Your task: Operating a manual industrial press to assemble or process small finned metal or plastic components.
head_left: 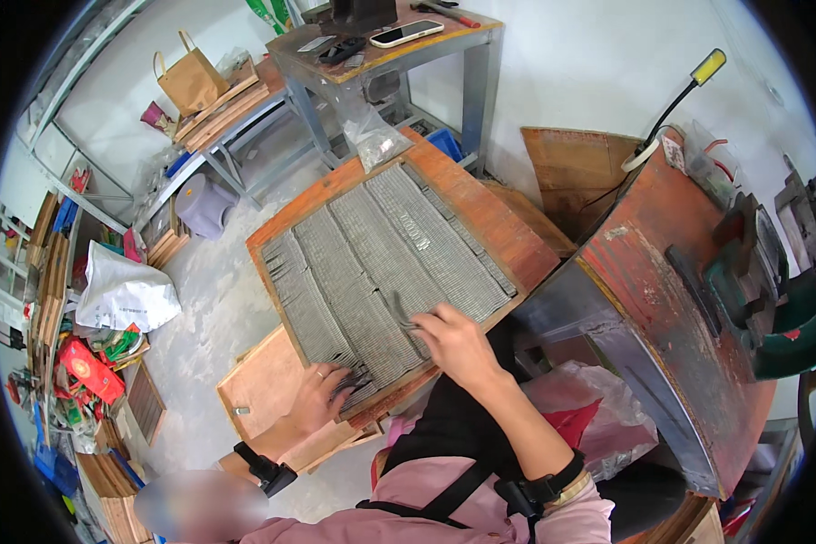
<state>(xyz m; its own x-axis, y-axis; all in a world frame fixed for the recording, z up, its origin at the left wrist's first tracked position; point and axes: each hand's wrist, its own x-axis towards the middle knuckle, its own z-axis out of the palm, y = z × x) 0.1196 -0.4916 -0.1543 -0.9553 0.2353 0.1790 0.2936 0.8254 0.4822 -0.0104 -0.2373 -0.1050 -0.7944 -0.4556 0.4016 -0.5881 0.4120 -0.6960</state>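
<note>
While both hands work, a rusty machine (pixel 671 299) crowds the board (pixel 480 213).

Bright, even daylight fills the scene with only soft shadows, the middle sharp, while fisheye bending curves straight edges toward a black rim and a smeared patch blurs the lower left.

Grey ribbed metal strips (pixel 381 258) w/ orange-brown board (pixel 480 204), rust-red bench (pixel 689 272), pink sleeves (pixel 480 512).
</note>
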